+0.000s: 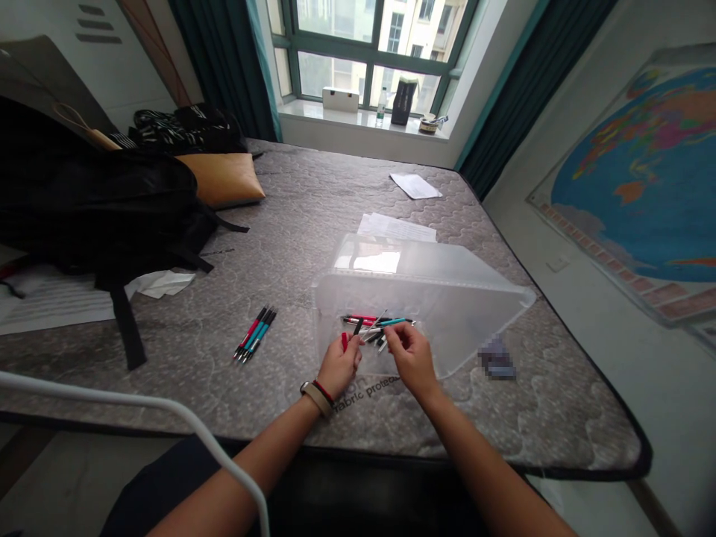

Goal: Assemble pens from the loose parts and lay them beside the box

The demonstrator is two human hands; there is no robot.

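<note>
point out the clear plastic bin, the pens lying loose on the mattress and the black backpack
clear plastic bin (447,291), head view, top wall
pens on the mattress (256,333), head view, middle of the bunch
black backpack (101,209), head view, main body

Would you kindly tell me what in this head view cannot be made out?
- Blurred patch beside the clear bin: pixelated, so unidentifiable.
- Pens in the bin: overlapping and small, so uncountable.
- Left hand: its fingers hide most of the red pen.
- Printing on the mattress: partly covered by the wrists.

Clear bin (447,291) ahead; open mattress (184,350) leftward
</note>
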